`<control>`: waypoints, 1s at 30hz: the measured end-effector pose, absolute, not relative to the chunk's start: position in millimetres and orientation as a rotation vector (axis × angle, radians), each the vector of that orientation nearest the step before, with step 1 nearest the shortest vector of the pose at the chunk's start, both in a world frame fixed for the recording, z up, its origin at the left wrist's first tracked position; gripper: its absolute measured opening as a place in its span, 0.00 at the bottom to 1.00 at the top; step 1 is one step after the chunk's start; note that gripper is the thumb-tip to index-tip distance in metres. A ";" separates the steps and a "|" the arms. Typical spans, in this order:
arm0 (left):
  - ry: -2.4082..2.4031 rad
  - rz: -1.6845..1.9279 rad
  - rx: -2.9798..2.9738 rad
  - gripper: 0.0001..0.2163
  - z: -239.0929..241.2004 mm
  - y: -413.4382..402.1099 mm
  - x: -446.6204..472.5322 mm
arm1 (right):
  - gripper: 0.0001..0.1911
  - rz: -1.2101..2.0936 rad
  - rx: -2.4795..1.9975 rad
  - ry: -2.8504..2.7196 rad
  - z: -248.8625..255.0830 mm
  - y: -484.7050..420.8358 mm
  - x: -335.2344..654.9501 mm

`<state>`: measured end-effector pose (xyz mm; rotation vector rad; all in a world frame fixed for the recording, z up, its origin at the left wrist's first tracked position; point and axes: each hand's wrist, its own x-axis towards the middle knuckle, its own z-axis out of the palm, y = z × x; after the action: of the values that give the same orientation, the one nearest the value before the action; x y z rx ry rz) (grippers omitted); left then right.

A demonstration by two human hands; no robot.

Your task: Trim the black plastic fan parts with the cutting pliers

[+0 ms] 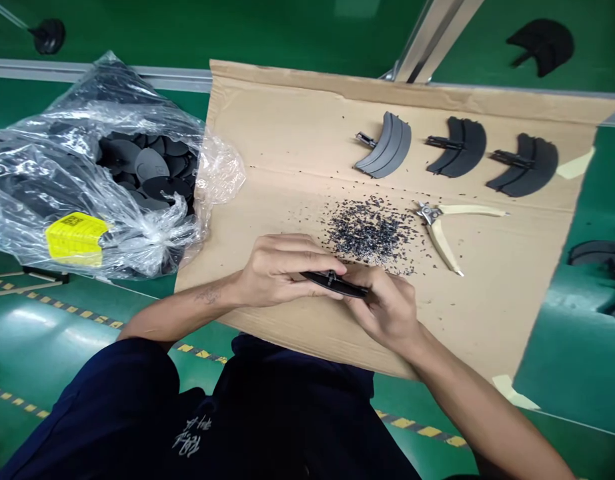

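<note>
My left hand (277,268) and my right hand (387,307) meet over the near part of a cardboard sheet (297,133). Both are closed on one thin black plastic part (335,283), seen edge-on between the fingertips. Just beyond the hands lies a heap of small dark plastic trimmings (370,230). Cream-handled cutting pliers (445,223) lie open on the cardboard to the right of the heap, untouched.
Three stacks of curved black parts (385,147) (460,147) (525,165) sit along the far side of the cardboard. A clear plastic bag (77,180) full of black discs, with a yellow label (76,237), lies at the left. More black parts (542,43) rest on the green surface at right.
</note>
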<state>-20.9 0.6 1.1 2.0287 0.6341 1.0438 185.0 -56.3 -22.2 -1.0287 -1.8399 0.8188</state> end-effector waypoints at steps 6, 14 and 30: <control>0.579 1.041 2.065 0.11 -2.3 0.4 -20.4 | 0.09 0.811 -1.026 -1.802 -20.7 -54.1 185.2; 0.612 1.084 2.036 0.11 0.3 -3.6 -19.7 | 0.06 0.915 -1.032 -1.770 -18.7 -54.5 183.0; 0.533 0.853 1.500 0.05 -1.3 6.4 -21.7 | 0.06 0.897 -0.831 -1.734 -7.4 -44.1 187.6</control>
<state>-21.7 6.4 -1.3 1.5002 0.5333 0.8530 187.6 -44.1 -7.4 -0.8310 -1.7339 0.8974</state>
